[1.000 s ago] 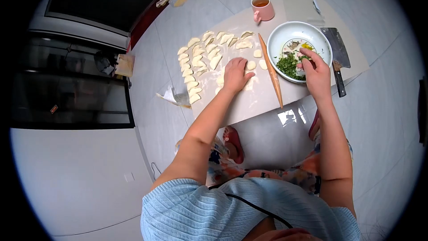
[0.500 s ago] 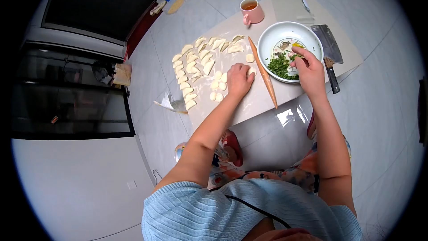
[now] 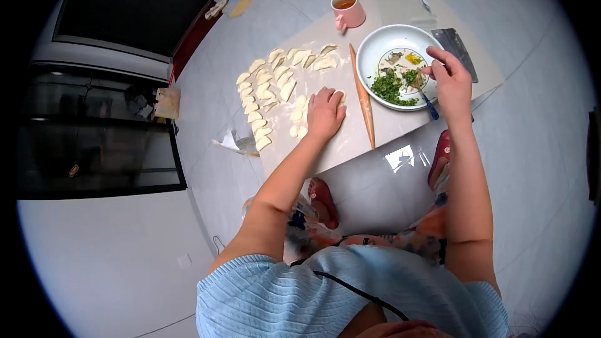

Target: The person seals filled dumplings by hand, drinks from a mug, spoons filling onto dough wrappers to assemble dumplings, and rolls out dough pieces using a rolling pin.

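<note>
My left hand (image 3: 325, 112) lies palm down with fingers spread on the floured board (image 3: 338, 150). Its fingers touch a small dough piece (image 3: 341, 96), and other small flat dough rounds (image 3: 295, 114) lie partly under or beside it. Above the right rim of a white bowl (image 3: 369, 50) is my right hand (image 3: 452, 84), its index finger stretched out and its thumb apart, with nothing visible between them. Chopped greens (image 3: 388, 89) and a little yellow seasoning (image 3: 413, 58) are in the bowl. A blue-handled spoon (image 3: 431, 107) leans on the bowl's near rim, below my right hand.
A wooden rolling pin (image 3: 362, 100) lies between my left hand and the bowl. Several folded dumplings (image 3: 263, 87) stand in rows at the left. A pink mug (image 3: 352, 15) of brownish liquid is at the back; a cleaver (image 3: 460, 53) lies right of the bowl.
My left hand has shifted slightly left, and the dough round beside the rolling pin no longer shows there. My right hand has moved right, uncovering the spoon and hiding the cleaver's handle.
</note>
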`<state>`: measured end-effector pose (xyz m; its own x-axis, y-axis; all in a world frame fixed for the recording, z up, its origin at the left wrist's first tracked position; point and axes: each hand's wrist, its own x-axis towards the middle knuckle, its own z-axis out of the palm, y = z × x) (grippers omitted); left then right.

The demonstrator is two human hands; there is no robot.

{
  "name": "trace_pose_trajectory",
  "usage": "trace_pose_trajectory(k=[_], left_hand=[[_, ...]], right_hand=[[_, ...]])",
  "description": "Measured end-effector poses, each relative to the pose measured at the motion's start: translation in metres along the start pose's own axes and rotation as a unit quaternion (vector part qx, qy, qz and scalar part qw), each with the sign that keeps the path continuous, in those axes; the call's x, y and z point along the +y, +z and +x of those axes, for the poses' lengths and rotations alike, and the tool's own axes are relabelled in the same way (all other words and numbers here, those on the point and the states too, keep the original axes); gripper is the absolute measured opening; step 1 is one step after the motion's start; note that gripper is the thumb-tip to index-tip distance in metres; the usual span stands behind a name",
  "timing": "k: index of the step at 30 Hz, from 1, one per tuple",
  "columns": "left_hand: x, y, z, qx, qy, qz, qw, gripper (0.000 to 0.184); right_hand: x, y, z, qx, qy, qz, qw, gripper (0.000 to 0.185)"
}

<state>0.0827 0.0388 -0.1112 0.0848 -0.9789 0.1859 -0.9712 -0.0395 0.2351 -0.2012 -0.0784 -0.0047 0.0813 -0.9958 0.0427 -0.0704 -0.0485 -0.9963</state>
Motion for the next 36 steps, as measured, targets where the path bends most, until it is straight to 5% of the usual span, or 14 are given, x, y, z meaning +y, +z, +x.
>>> trace_pose_trajectory(k=[4,8,10,14,21,30,36], left_hand=[[-0.026,-0.017,-0.051,0.038,-0.008,0.027,0.999,0.033],[-0.045,-0.012,-0.083,0.060,-0.048,-0.026,0.997,0.033],[-0.047,-0.010,-0.106,0.089,-0.115,-0.051,0.988,0.035],[-0.030,-0.002,-0.125,0.122,-0.238,-0.051,0.962,0.048],[-0.011,-0.013,-0.113,0.013,-0.134,-0.037,0.990,0.065],[0.014,-0.003,-0.096,-0.036,-0.020,-0.051,0.998,0.065],[-0.017,-0.001,-0.103,0.090,-0.015,-0.044,0.995,0.036]], right_hand=[[0.014,0.022,-0.014,-0.041,-0.025,0.035,0.998,0.030],[0.044,0.057,-0.039,-0.117,-0.086,-0.161,0.976,0.033],[0.056,0.080,-0.055,-0.221,-0.124,-0.435,0.864,0.052],[0.062,0.109,-0.073,-0.233,-0.081,-0.500,0.830,0.073],[0.079,0.133,-0.071,-0.266,-0.127,-0.572,0.765,0.080],[0.062,0.142,-0.053,-0.240,-0.073,-0.382,0.889,0.061],[0.041,0.136,-0.055,-0.215,-0.066,-0.346,0.911,0.057]])
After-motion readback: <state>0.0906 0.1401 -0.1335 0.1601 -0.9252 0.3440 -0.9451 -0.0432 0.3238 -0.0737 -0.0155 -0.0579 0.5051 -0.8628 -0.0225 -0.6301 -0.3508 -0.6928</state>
